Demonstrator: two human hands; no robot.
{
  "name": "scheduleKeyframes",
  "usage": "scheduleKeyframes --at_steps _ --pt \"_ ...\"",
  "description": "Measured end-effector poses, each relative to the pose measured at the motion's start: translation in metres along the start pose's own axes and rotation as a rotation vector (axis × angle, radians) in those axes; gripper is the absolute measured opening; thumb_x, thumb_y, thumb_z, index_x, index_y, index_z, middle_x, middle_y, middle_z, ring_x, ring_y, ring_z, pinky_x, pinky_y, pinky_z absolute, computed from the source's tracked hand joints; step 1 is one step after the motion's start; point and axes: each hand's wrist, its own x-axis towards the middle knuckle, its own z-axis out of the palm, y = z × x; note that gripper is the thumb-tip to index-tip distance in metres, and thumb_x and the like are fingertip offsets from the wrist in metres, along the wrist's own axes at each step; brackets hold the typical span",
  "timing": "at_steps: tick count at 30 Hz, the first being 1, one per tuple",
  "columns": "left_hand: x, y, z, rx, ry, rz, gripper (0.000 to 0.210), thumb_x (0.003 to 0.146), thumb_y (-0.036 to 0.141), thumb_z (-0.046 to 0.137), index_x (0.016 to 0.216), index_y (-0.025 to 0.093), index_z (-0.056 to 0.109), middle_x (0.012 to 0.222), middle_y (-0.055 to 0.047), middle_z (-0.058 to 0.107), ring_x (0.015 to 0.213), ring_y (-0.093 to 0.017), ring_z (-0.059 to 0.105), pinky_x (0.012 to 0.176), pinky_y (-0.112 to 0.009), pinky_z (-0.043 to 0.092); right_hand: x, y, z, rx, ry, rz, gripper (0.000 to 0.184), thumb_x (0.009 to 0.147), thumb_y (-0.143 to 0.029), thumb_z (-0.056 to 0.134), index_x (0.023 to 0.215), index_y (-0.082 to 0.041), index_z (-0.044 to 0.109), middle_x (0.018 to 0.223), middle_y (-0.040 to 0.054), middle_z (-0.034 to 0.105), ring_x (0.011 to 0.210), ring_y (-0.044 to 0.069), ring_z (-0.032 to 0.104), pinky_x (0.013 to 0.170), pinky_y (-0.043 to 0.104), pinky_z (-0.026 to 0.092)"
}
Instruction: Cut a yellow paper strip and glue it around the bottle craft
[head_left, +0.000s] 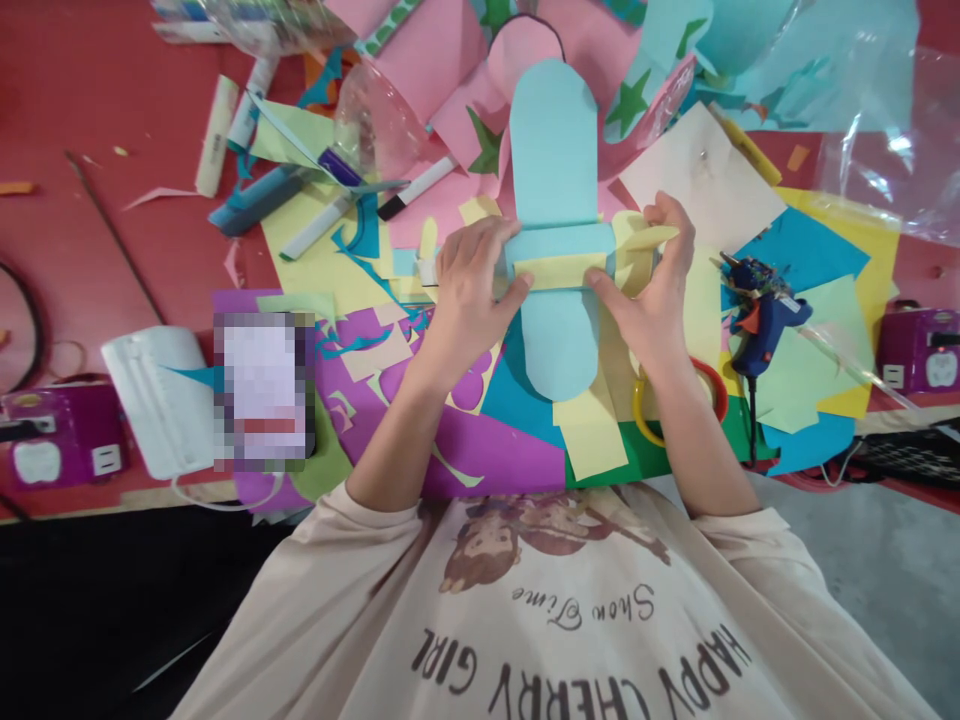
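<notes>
Left hand (469,290) and right hand (652,290) pinch a yellow strip (559,270) across the blue paper shape (553,160). Light, floppy paper; best held at edges. Glue gun (761,320) at 3 o'clock

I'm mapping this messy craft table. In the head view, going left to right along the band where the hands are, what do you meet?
White face mask → left hand → yellow paper strip on the light-blue paper shape → right hand → blue glue gun → purple box.
</notes>
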Motion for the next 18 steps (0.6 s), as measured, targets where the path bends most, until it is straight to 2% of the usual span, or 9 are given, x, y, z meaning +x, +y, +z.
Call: scheduleKeyframes --at_steps 5,9,14,18 --pt "-0.003 0.002 -0.010 -0.062 -0.042 0.008 0.041 0.090 0.039 0.045 0.130 0.037 0.040 0.136 -0.002 0.055 0.130 -0.022 0.048 0.110 -0.046 0.039 0.001 0.002 -0.003 -0.031 -0.034 -0.005 0.072 0.086 -0.037 0.058 0.143 -0.034 0.014 0.138 0.0117 0.040 0.134 0.029 0.041 0.106 0.059 0.041" --pt "-0.004 0.004 -0.014 -0.076 -0.047 -0.001 0.041 0.093 0.044 0.039 0.134 0.037 0.036 0.141 -0.002 0.050 0.135 -0.022 0.044 0.112 -0.048 0.038 0.000 0.000 -0.012 0.055 -0.091 -0.010 0.068 0.086 -0.035 0.058 0.142 -0.033 0.018 0.145 0.0112 0.036 0.138 0.026 0.037 0.108 0.054 0.041" --pt "-0.012 0.011 -0.026 -0.081 0.032 -0.009 0.035 0.097 0.051 0.030 0.127 0.038 0.043 0.141 -0.002 0.050 0.135 -0.022 0.045 0.110 -0.045 0.042 -0.011 0.004 -0.031 0.147 -0.129 0.012 0.065 0.088 -0.038 0.055 0.143 -0.037 0.020 0.152 0.0065 0.030 0.142 0.027 0.032 0.108 0.057 0.040" --pt "-0.025 0.007 -0.042 -0.087 0.116 -0.020 0.030 0.096 0.052 0.032 0.113 0.038 0.052 0.129 -0.001 0.058 0.127 -0.022 0.052 0.106 -0.044 0.045 -0.030 0.010 -0.049 0.228 -0.096 0.050 0.066 0.087 -0.034 0.055 0.144 -0.040 0.023 0.155 0.0027 0.026 0.146 0.025 0.027 0.110 0.056 0.037"
